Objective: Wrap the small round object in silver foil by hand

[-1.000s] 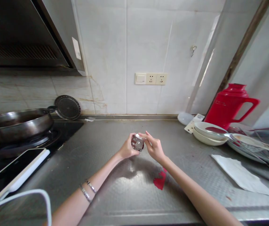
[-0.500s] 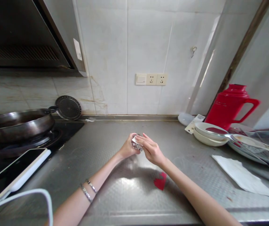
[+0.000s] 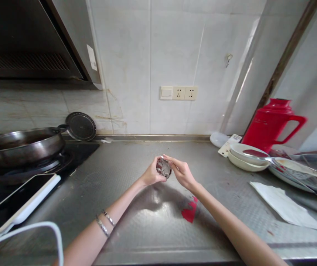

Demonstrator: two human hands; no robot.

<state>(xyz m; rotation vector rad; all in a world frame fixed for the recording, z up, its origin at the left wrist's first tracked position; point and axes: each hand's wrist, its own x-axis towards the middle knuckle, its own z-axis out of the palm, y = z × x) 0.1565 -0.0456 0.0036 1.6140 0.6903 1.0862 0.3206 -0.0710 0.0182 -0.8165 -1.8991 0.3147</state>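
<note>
The left hand (image 3: 150, 173) clasped a round object (image 3: 164, 169) from nine o'clock, presumably steadying it; the right hand (image 3: 183, 173), reaching twelve o'clock, had an unclear grip.

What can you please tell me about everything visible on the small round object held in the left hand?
The small round object looks shiny, silvery grey with darker brownish patches; whether it is glass or metal I cannot tell. Its roundish face is turned toward the camera. The left hand grips its left side, thumb along the lower edge, while the right hand has its fingertips at the upper edge. It is over the counter; any contact there is unclear.
</note>
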